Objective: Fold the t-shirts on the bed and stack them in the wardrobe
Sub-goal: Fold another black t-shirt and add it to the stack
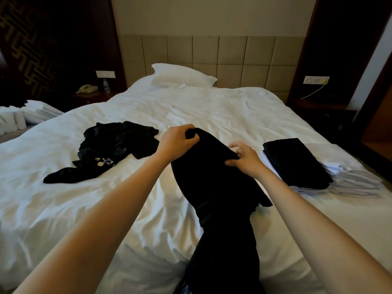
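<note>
Held shirt: black t-shirt [216, 187], soft limp knit, trails over the near edge of the bed [84, 209]; its far end is lifted, probably to straighten it for folding.
Left grip: left hand [178, 141], fist closed on a bunched corner.
Right grip: right hand [244, 158] pinches the edge alongside.
Folded stack [297, 162]: flat dark and white rectangles on the right, likely finished.
Unfolded heap [118, 143]: crumpled, slightly glossy black cloth, left, apparently waiting.
Pillow [182, 75]: plump, white, against the headboard [212, 58].

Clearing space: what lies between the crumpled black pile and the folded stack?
In the head view, the black t-shirt, gripped by the left hand and right hand.
</note>
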A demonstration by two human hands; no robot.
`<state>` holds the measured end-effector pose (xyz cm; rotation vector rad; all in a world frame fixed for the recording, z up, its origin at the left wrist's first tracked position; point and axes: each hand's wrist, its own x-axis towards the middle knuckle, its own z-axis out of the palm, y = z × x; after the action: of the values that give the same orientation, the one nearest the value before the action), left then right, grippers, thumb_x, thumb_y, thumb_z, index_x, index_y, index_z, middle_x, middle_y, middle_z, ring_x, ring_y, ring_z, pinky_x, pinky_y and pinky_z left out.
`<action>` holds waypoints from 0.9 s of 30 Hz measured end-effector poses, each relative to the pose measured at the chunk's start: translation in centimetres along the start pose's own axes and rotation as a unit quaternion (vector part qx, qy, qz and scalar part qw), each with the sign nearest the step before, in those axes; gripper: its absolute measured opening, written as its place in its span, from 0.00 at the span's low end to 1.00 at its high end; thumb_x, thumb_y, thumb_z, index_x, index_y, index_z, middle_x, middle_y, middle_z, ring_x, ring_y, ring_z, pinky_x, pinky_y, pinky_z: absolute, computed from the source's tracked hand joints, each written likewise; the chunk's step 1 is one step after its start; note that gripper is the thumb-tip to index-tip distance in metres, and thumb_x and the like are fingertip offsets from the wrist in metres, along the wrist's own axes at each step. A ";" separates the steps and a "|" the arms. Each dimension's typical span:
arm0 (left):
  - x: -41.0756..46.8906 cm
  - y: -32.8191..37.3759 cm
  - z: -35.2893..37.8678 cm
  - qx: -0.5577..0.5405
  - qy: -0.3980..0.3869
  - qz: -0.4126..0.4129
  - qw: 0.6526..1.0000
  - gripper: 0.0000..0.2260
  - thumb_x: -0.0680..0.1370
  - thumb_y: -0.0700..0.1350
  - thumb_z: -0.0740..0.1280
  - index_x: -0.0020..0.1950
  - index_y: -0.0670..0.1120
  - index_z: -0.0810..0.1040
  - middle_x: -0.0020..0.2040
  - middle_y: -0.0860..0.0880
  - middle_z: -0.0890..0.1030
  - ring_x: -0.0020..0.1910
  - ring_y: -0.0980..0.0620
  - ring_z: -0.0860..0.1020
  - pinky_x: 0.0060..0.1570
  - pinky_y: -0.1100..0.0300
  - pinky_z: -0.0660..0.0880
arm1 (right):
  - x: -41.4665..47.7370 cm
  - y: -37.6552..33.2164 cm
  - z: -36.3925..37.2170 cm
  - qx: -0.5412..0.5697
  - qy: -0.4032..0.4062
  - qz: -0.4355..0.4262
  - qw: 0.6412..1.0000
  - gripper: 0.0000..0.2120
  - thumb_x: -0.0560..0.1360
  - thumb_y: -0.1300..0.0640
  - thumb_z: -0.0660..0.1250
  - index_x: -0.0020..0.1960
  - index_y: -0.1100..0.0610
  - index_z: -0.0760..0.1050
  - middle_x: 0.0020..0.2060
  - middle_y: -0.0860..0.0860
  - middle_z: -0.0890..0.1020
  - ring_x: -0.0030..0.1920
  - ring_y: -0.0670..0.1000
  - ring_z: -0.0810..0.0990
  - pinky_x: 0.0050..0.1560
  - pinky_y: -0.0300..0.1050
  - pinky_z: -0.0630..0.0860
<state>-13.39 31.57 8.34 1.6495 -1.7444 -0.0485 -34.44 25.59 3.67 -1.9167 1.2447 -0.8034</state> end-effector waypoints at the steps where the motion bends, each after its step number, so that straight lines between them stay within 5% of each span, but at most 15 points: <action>1: 0.2 0.2 0.1 -0.011 0.012 -0.006 1.000 0.05 0.78 0.49 0.63 0.47 0.50 0.77 0.31 0.55 0.73 0.30 0.56 0.71 0.28 0.61 0.64 | 0.0 0.1 -0.4 -0.039 -0.027 0.006 0.999 0.10 0.73 0.64 0.70 0.52 0.58 0.74 0.43 0.54 0.75 0.43 0.51 0.73 0.36 0.35 0.66; 4: 0.7 0.5 0.1 -0.026 0.037 -0.027 0.999 0.06 0.78 0.49 0.62 0.46 0.49 0.77 0.30 0.54 0.73 0.28 0.55 0.70 0.27 0.61 0.63 | -0.2 0.8 -1.1 -0.040 -0.052 0.029 0.997 0.11 0.77 0.61 0.66 0.48 0.71 0.76 0.38 0.61 0.73 0.38 0.53 0.71 0.34 0.42 0.60; 9: 1.2 0.4 -0.2 -0.031 0.069 -0.077 0.994 0.08 0.77 0.49 0.62 0.44 0.47 0.77 0.32 0.53 0.74 0.30 0.52 0.71 0.28 0.60 0.64 | -0.9 0.9 -1.6 0.039 0.028 0.025 0.999 0.12 0.79 0.56 0.62 0.38 0.57 0.71 0.33 0.53 0.73 0.34 0.51 0.72 0.36 0.43 0.64; 14: 1.6 0.2 -0.4 -0.035 0.091 -0.121 0.988 0.11 0.78 0.50 0.62 0.54 0.46 0.78 0.41 0.49 0.77 0.38 0.49 0.74 0.34 0.58 0.66 | -1.5 0.5 -1.0 -0.020 0.021 -0.025 0.999 0.11 0.80 0.56 0.61 0.38 0.50 0.68 0.35 0.47 0.73 0.35 0.44 0.72 0.32 0.31 0.67; 18: 1.4 -0.2 -0.5 -0.021 0.086 -0.136 0.987 0.11 0.78 0.50 0.62 0.53 0.45 0.78 0.42 0.47 0.78 0.41 0.46 0.76 0.39 0.55 0.70 | -1.7 1.5 -0.8 -0.074 -0.026 0.008 0.997 0.08 0.79 0.60 0.58 0.41 0.60 0.67 0.33 0.51 0.70 0.33 0.49 0.67 0.31 0.38 0.60; 27: 1.6 -0.6 -1.6 -0.030 0.097 -0.140 0.985 0.11 0.78 0.50 0.62 0.54 0.46 0.78 0.43 0.48 0.78 0.42 0.47 0.76 0.34 0.58 0.67 | -1.4 2.1 -0.6 -0.050 0.034 0.063 0.996 0.16 0.71 0.72 0.53 0.32 0.56 0.55 0.27 0.52 0.58 0.29 0.50 0.55 0.32 0.43 0.49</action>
<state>-11.97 30.71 10.00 1.7804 -1.3475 -0.0681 -36.43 26.18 2.06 -1.8800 1.4563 -0.7584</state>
